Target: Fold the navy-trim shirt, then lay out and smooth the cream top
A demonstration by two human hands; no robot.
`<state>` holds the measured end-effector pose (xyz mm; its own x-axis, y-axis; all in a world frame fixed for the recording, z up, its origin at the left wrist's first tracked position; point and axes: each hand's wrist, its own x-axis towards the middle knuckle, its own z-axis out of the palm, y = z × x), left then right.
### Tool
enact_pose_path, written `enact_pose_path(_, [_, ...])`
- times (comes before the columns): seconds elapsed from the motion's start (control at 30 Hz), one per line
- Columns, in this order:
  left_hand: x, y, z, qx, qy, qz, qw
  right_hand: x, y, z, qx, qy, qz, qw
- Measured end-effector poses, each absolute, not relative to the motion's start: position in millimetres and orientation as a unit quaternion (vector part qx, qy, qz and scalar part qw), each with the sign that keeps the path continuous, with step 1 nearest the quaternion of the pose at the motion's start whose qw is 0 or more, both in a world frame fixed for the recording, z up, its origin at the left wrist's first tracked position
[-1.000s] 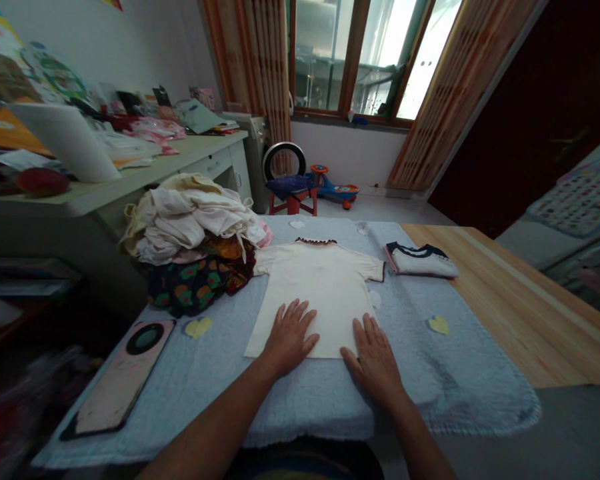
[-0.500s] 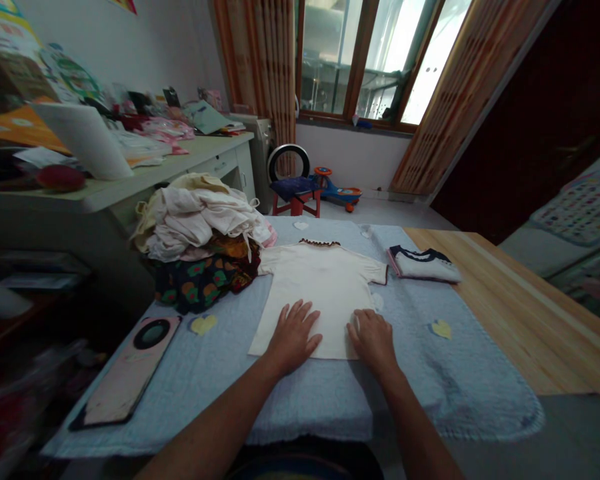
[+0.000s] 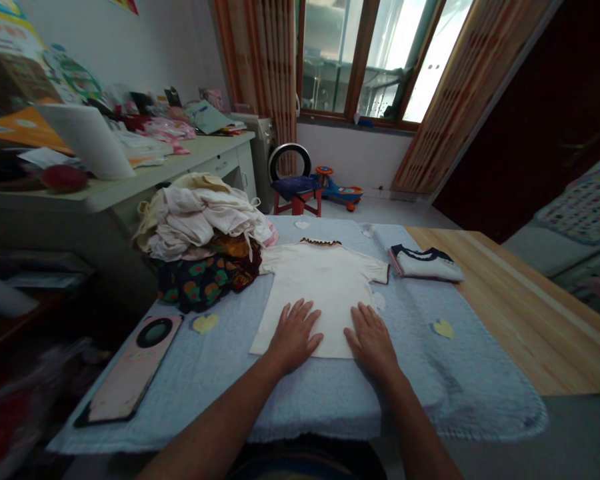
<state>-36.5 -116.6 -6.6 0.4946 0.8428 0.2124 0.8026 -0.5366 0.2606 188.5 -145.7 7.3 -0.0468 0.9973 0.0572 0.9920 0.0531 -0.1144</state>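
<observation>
A white short-sleeved T-shirt [image 3: 325, 287] with dark brown trim at the collar and sleeve lies spread flat, collar away from me. My left hand [image 3: 295, 337] rests on its lower left part, palm down with the fingers spread. On the lower right part lies my right hand [image 3: 373, 337], flat with its fingers stretched out. Neither hand grips the fabric. Under the shirt is a pale blue quilted cloth [image 3: 320, 397] with heart patches. Right of the shirt sits a folded white garment with a navy collar [image 3: 427, 265].
A heap of crumpled clothes [image 3: 205, 227] stands at the left, beside the shirt's left sleeve. Nearer me lies a pink phone-shaped case [image 3: 127, 377] with a black round part. A cluttered desk [image 3: 230, 150] runs along the left; bare wooden tabletop [image 3: 545, 313] shows at the right.
My right hand has flattened on the shirt, its fingers now stretched forward where they were more curled. My left hand stays in place.
</observation>
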Motion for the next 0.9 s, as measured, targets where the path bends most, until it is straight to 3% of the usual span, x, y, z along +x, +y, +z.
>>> enact_pose_path(0.6, [-37.1, -117.0, -5.6, 0.862, 0.477, 0.154, 0.067, 200.0, -157.3, 2.9, -0.685, -0.724, 0.021, 0.075])
enact_pose_path(0.9, [-37.8, -115.6, -5.1, 0.864, 0.475, 0.152, 0.068, 206.7, -158.7, -5.4, -0.674, -0.725, 0.018, 0.144])
